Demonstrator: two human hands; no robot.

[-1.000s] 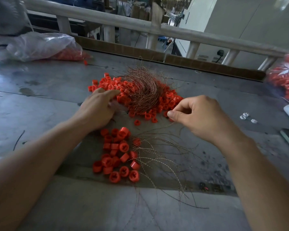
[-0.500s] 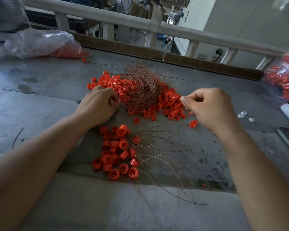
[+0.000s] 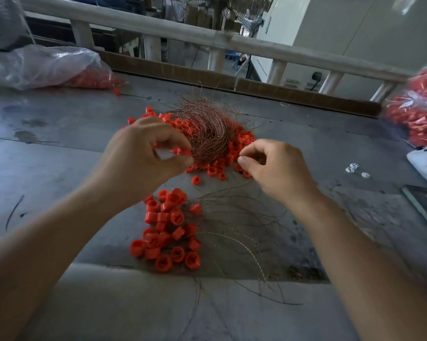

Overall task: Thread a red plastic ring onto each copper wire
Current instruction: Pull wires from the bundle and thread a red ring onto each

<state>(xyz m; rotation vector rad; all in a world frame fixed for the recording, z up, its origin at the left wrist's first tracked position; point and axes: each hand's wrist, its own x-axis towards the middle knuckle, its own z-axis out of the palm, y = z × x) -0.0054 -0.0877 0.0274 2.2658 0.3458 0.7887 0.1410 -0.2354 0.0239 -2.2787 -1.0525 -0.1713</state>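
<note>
Fingers (image 3: 173, 134) of left hand (image 3: 143, 156) curled, pinching a red ring (image 3: 183, 151) above the table (image 3: 59, 156); ring axis blurred, cannot tell. Right hand (image 3: 274, 173) fingertips together, wire between them unconfirmed. Copper wire bundle (image 3: 207, 134) just behind.

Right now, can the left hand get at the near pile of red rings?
Probably yes. The left hand hovers just beyond the near pile, with nothing standing between them. But it seems to pinch a red ring, so it may need to free up first.
</note>
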